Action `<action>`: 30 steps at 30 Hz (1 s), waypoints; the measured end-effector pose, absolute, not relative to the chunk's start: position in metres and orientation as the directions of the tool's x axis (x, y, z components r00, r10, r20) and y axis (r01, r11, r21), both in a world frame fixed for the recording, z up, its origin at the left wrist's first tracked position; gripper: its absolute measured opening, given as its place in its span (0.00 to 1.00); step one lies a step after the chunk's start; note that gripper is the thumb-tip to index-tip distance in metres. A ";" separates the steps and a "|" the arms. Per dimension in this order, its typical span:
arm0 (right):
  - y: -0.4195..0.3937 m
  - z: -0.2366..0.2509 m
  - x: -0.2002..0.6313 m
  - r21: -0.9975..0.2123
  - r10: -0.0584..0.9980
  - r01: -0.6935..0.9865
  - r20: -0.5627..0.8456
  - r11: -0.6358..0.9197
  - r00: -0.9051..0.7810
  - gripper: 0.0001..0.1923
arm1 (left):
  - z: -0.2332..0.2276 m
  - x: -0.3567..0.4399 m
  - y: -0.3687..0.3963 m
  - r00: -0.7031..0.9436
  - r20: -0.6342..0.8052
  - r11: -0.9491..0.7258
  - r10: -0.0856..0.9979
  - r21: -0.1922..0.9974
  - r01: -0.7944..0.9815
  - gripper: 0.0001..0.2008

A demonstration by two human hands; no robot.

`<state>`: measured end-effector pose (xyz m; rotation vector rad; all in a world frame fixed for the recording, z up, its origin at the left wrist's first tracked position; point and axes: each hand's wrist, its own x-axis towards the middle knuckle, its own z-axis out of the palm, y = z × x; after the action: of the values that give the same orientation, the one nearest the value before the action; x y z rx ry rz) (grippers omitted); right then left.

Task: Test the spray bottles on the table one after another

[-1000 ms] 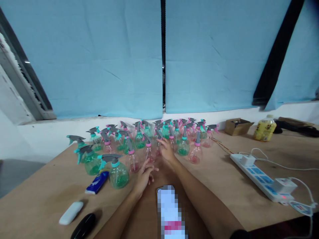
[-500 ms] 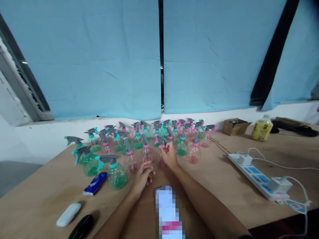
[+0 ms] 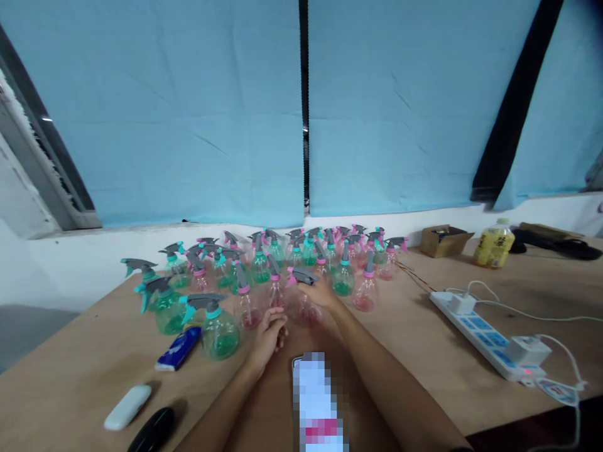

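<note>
While right hand (image 3: 319, 294) holds pink sprayer (image 3: 308, 312), yellow bottle label (image 3: 492, 250) seems unreadable.

Spray bottles (image 3: 276, 292) behind phone (image 3: 320, 398), power strip (image 3: 477, 326) right.

The hands (image 3: 269, 333) and slim forearms (image 3: 226, 398) are bare.

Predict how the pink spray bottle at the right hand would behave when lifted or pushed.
The pink spray bottle is probably light: its see-through body looks darker only low down. Smooth, rounded sides may slip. The trigger head, jutting sideways on top, could tip it.
</note>
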<state>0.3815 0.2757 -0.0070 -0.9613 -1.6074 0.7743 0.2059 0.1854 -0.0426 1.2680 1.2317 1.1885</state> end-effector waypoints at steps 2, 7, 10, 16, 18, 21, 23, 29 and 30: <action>0.272 -0.005 0.380 -0.891 0.890 0.114 0.414 0.439 -0.191 0.10 | -0.043 0.206 0.186 0.022 0.021 -0.022 1.000 0.998 0.051 0.18; 0.264 0.005 0.375 -0.927 0.879 -0.030 0.364 0.373 -0.309 0.09 | -0.047 0.205 0.188 0.036 0.023 -0.025 0.999 0.998 0.056 0.14; 0.263 0.006 0.372 -0.950 0.897 -0.062 0.308 0.305 -0.318 0.07 | -0.048 0.205 0.189 0.049 0.018 -0.022 0.999 0.997 0.067 0.13; 0.261 0.004 0.368 -0.938 0.898 -0.223 0.324 0.265 -0.299 0.06 | -0.045 0.206 0.188 0.059 0.013 -0.018 0.998 0.997 0.081 0.13; 0.260 0.004 0.370 -0.949 0.909 -0.182 0.301 0.256 -0.289 0.06 | -0.044 0.206 0.187 0.058 0.011 -0.016 0.998 0.996 0.083 0.13; 0.258 0.005 0.372 -0.967 0.936 -0.115 0.250 0.228 -0.248 0.04 | -0.042 0.207 0.186 0.057 0.014 -0.019 0.998 0.995 0.097 0.12; 0.258 0.003 0.371 -0.961 0.929 -0.154 0.263 0.229 -0.261 0.04 | -0.042 0.207 0.186 0.054 0.014 -0.019 0.998 0.995 0.097 0.12; 0.262 -0.005 0.366 -0.932 0.905 -0.289 0.304 0.218 -0.297 0.05 | -0.043 0.206 0.186 0.063 0.009 -0.014 0.998 0.996 0.086 0.13; 0.263 -0.005 0.367 -0.936 0.908 -0.274 0.299 0.220 -0.294 0.04 | -0.043 0.206 0.187 0.058 0.010 -0.015 0.998 0.996 0.089 0.12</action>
<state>0.3666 0.2627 -0.0054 -0.6566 -1.3787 1.3407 0.2063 0.1865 -0.0432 1.3108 1.2259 1.1324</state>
